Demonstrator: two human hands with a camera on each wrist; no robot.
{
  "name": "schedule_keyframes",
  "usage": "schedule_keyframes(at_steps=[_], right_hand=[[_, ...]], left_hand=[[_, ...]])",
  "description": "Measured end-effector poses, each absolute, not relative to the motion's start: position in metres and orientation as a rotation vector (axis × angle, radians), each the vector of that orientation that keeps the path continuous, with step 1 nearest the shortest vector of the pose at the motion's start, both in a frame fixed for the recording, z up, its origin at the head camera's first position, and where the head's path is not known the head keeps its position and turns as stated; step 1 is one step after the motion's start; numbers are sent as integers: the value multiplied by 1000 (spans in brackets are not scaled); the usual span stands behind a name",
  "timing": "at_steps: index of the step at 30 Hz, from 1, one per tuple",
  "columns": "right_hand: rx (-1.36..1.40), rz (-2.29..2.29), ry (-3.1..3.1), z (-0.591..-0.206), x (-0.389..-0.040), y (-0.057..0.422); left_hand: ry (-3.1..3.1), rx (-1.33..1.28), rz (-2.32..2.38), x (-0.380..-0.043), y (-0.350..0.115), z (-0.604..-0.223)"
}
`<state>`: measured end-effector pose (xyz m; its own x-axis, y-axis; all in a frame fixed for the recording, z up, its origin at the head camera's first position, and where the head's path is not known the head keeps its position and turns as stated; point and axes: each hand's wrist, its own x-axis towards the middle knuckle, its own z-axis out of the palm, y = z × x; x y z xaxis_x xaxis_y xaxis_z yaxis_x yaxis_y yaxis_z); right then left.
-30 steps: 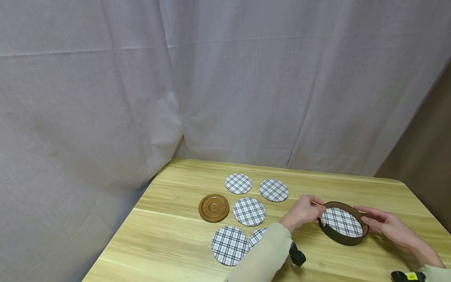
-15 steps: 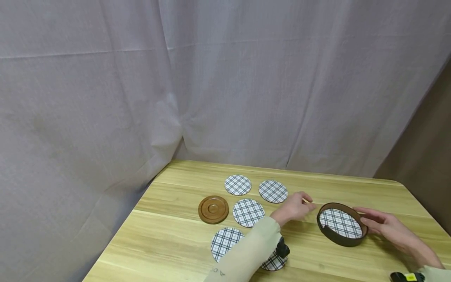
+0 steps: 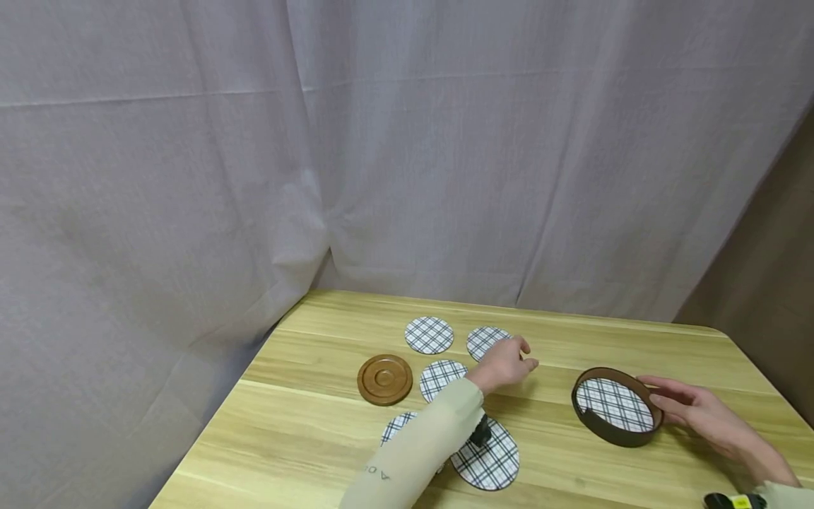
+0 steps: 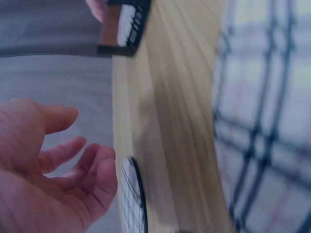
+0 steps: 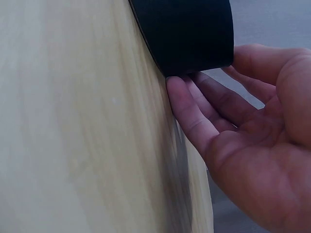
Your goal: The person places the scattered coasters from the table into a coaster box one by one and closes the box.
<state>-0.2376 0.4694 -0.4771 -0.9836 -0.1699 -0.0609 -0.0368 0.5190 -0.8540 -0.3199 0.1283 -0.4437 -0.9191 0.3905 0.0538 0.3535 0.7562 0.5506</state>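
Note:
In the head view my left hand (image 3: 505,362) hovers above the table, loosely curled with nothing in it. Under it lies a plaid coaster (image 3: 485,341), partly hidden by the hand. Its fingers and thumb stand apart in the left wrist view. On the right is a round dark brown coaster holder (image 3: 615,433), with a plaid coaster (image 3: 613,404) lying inside. My right hand (image 3: 706,413) holds that holder by its right side, thumb at the rim. In the right wrist view, fingertips (image 5: 177,90) meet the lower edge of the dark wall.
A brown wooden disc (image 3: 384,379) with ring grooves lies left of the coasters. More plaid coasters (image 3: 429,335) are spread over the wooden table (image 3: 286,424); the left sleeve (image 3: 420,445) covers parts of some. Grey curtain (image 3: 413,177) hangs behind the table.
My left hand has left the holder's rim and moved leftward to above the coasters. My right hand stays at the holder, which remains in place.

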Motion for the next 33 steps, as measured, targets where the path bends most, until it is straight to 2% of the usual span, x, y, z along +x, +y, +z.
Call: schedule_keyframes(at_steps=[6, 15, 24, 33], right_hand=[[-179, -1479, 2609, -479, -238, 470], [-147, -1472, 2598, -479, -239, 468], [-159, -1483, 2591, -476, -239, 467], [-143, -1481, 2589, -475, -238, 467]], left_hand=[[2989, 633, 746, -337, 115, -450], [3005, 330, 933, -358, 93, -456], [3012, 149, 799, -358, 87, -464], [2991, 78, 721, -357, 85, -464]])
